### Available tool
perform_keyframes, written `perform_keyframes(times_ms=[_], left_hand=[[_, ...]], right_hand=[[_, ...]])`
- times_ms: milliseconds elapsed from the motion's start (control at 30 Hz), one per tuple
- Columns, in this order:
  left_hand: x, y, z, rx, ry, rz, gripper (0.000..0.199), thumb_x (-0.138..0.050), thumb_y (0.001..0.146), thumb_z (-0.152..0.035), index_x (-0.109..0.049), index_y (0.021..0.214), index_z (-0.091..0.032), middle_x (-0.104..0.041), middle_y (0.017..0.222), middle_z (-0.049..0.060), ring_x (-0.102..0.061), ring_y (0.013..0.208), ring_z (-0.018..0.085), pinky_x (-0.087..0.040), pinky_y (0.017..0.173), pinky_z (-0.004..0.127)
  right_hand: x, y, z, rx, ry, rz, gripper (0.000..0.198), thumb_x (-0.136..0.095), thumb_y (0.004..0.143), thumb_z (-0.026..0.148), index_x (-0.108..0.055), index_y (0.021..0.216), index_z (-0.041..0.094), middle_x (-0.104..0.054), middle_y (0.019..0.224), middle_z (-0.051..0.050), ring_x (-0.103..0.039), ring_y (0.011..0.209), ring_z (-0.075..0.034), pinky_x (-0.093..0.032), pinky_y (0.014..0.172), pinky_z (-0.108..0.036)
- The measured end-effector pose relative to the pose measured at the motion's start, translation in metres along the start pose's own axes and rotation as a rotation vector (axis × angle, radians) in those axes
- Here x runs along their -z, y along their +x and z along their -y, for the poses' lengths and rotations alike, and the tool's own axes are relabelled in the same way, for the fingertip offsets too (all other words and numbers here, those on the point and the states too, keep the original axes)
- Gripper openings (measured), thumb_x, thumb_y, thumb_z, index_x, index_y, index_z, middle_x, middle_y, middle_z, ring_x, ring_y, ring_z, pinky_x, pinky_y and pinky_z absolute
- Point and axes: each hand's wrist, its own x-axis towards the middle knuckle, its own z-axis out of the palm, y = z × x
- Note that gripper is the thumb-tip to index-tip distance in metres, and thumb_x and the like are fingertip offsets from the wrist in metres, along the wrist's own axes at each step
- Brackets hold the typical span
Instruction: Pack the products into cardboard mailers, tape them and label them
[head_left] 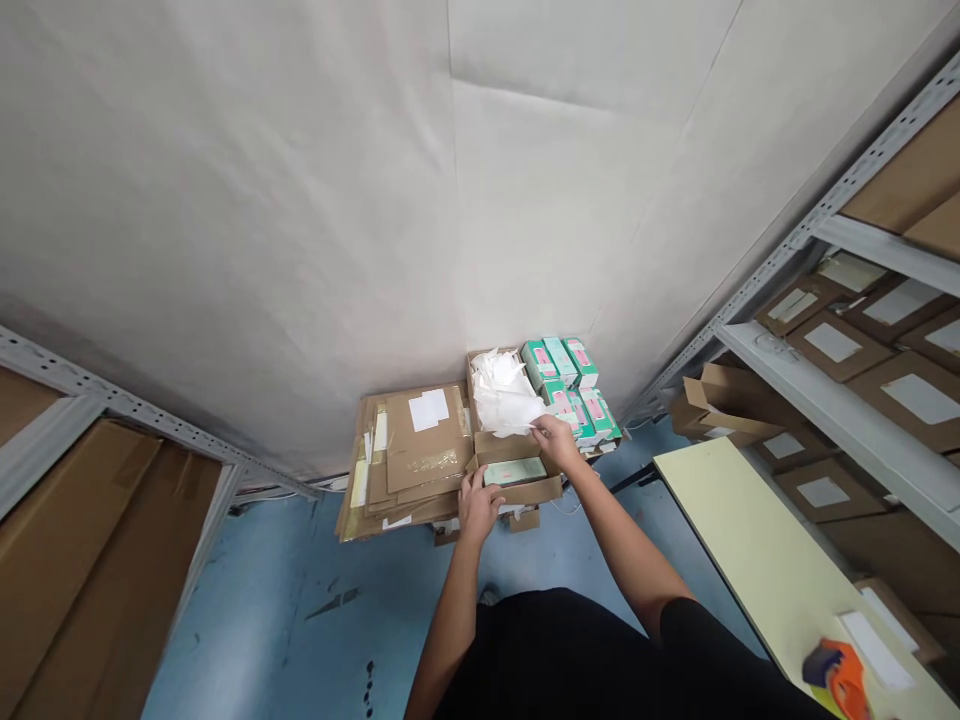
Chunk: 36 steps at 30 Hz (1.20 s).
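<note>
My left hand (pixel 480 505) is at the left end of a small open cardboard box (pixel 541 490), its fingers closed on the rim. Inside this carton lies a pale green box (pixel 514 471). My right hand (pixel 556 440) pinches the front edge of some crumpled white paper (pixel 506 400), which fills a second carton just behind. Green-and-pink boxes (pixel 581 405) are stacked to the right of the paper. On the left is a pile of flattened cardboard (pixel 424 450), with a white label on top.
Shelving full of cartons (pixel 829 342) rises on the right, and large cartons (pixel 105 560) stand on a rack at left. A pale yellow table (pixel 772 540) bears an orange tape dispenser (pixel 844 675). Behind everything hangs a grey sheet-like wall (pixel 337 200); the floor (pixel 285 620) is blue.
</note>
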Motion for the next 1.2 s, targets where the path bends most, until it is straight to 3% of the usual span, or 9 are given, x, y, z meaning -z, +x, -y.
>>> perform_keyframes(times_ms=[100,233,333,400,600,800,967,1100,1200], left_hand=[[0.000,-0.007,-0.007,-0.011,0.018,-0.027,0.015,-0.074,0.085,-0.029,-0.082,0.099,-0.029,-0.048,0.159,0.002,-0.042,0.138,0.035,-0.042,0.113,0.051],[-0.005,-0.019,-0.022,-0.055,0.049,-0.056,0.018,-0.077,0.084,-0.028,-0.083,0.100,-0.029,-0.050,0.156,0.002,-0.044,0.136,0.034,-0.043,0.115,0.050],[-0.014,-0.028,-0.042,-0.086,0.066,-0.053,0.017,-0.076,0.084,-0.027,-0.083,0.099,-0.029,-0.050,0.156,0.002,-0.044,0.137,0.035,-0.044,0.114,0.051],[-0.023,-0.032,-0.060,-0.107,0.081,-0.042,0.016,-0.076,0.084,-0.027,-0.083,0.099,-0.029,-0.050,0.157,0.002,-0.043,0.137,0.036,-0.045,0.113,0.052],[-0.066,-0.029,-0.126,-0.218,0.106,0.007,0.018,-0.074,0.086,-0.028,-0.083,0.101,-0.027,-0.051,0.156,0.004,-0.044,0.137,0.038,-0.045,0.113,0.053],[-0.140,0.000,-0.205,-0.449,0.087,0.046,0.019,-0.068,0.091,-0.036,-0.083,0.098,-0.027,-0.055,0.151,0.007,-0.045,0.137,0.037,-0.046,0.112,0.051],[-0.213,0.025,-0.294,-0.648,0.071,0.172,0.019,-0.067,0.091,-0.035,-0.083,0.096,-0.026,-0.056,0.150,0.008,-0.047,0.136,0.037,-0.047,0.111,0.052],[-0.264,0.030,-0.372,-0.787,0.075,0.281,0.018,-0.068,0.089,-0.033,-0.083,0.096,-0.026,-0.055,0.151,0.008,-0.049,0.137,0.037,-0.048,0.111,0.052],[-0.301,0.035,-0.422,-0.886,0.045,0.362,0.017,-0.071,0.086,-0.029,-0.082,0.099,-0.026,-0.053,0.154,0.008,-0.048,0.140,0.036,-0.045,0.116,0.052]], right_hand=[[-0.003,-0.047,0.002,-0.022,-0.013,0.083,0.021,-0.059,0.089,0.015,-0.077,0.099,0.019,-0.078,0.096,-0.009,-0.072,0.092,-0.023,-0.054,0.085,-0.031],[-0.012,-0.085,-0.002,-0.195,-0.073,0.363,0.026,-0.068,0.086,0.017,-0.077,0.110,0.018,-0.078,0.112,-0.011,-0.073,0.099,-0.025,-0.054,0.091,-0.032],[0.003,-0.099,-0.008,-0.203,-0.048,0.533,0.038,-0.075,0.087,0.035,-0.076,0.122,0.018,-0.076,0.125,-0.013,-0.072,0.110,-0.028,-0.054,0.096,-0.034],[0.026,-0.109,-0.013,-0.202,-0.049,0.526,0.041,-0.075,0.087,0.044,-0.077,0.121,0.020,-0.077,0.122,-0.012,-0.071,0.111,-0.030,-0.054,0.095,-0.034],[0.117,-0.161,-0.048,-0.240,-0.069,0.113,0.030,-0.066,0.095,0.037,-0.075,0.119,0.023,-0.075,0.123,-0.010,-0.069,0.116,-0.027,-0.052,0.102,-0.038],[0.201,-0.238,-0.125,-0.370,-0.125,-0.289,0.045,-0.061,0.093,0.026,-0.064,0.138,0.020,-0.060,0.145,-0.014,-0.055,0.136,-0.029,-0.045,0.117,-0.047],[0.270,-0.319,-0.181,-0.549,-0.194,-0.549,0.052,-0.057,0.094,0.023,-0.057,0.146,0.023,-0.055,0.151,-0.013,-0.049,0.142,-0.028,-0.044,0.119,-0.048],[0.319,-0.387,-0.204,-0.689,-0.290,-0.665,0.049,-0.057,0.095,0.027,-0.059,0.144,0.024,-0.056,0.150,-0.013,-0.049,0.142,-0.029,-0.045,0.118,-0.051],[0.342,-0.429,-0.217,-0.826,-0.340,-0.753,0.050,-0.058,0.095,0.031,-0.058,0.145,0.024,-0.055,0.150,-0.013,-0.050,0.142,-0.030,-0.044,0.118,-0.052]])
